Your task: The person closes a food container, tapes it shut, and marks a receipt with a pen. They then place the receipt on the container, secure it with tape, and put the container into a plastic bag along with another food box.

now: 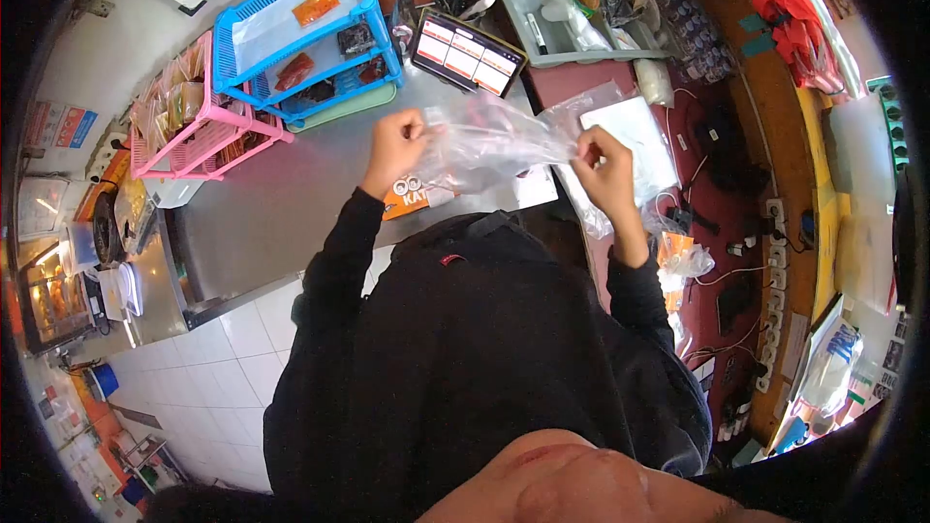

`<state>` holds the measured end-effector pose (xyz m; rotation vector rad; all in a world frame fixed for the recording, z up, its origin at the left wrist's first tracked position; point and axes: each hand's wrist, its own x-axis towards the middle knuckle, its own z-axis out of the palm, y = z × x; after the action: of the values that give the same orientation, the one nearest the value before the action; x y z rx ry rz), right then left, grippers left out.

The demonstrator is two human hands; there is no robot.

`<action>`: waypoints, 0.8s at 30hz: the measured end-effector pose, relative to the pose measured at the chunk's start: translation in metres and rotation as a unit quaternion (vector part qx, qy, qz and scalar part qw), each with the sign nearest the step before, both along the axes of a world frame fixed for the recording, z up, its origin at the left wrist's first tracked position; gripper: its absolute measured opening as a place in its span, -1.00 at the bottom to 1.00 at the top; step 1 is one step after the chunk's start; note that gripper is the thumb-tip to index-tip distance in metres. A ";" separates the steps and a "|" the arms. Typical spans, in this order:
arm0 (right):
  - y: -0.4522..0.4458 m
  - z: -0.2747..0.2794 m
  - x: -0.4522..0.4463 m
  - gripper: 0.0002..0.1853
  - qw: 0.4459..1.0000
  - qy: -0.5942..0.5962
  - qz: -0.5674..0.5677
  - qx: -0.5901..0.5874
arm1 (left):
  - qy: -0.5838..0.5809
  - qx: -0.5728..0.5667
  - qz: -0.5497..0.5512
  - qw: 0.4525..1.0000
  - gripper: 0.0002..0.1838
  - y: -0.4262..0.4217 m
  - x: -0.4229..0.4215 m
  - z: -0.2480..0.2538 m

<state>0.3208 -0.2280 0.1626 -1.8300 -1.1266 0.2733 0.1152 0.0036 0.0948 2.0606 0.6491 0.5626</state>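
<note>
A clear plastic bag is stretched between my two hands, above the steel counter. My left hand pinches its left end with the fingers closed. At the other end, my right hand grips the gathered plastic between thumb and fingers. Beneath the bag lies an orange printed packet or card, partly hidden by the plastic. More clear plastic and a white stack lie just right of my right hand.
A blue tiered rack and a pink rack with packets stand at the left. Behind the bag is a tablet. A grey tray holds a marker and plastic bags. Cables and power strips run along the right.
</note>
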 end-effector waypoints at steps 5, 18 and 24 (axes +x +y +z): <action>0.034 -0.034 0.011 -0.86 0.994 -0.026 -0.093 0.055 | -0.144 -0.049 0.081 0.985 -0.76 -0.019 0.025 -0.004; 0.059 -0.004 -0.122 -0.80 0.978 0.156 0.133 -0.022 | 0.106 0.050 0.183 0.976 -0.86 0.083 0.038 -0.182; 0.037 -0.002 -0.084 -0.79 0.989 0.077 0.128 -0.007 | 0.040 0.257 0.252 0.932 -0.86 0.097 0.001 -0.095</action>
<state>0.2365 -0.1910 0.1605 -1.6443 -1.2510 0.5629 0.1166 0.1009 -0.0002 2.4102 1.1974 1.0340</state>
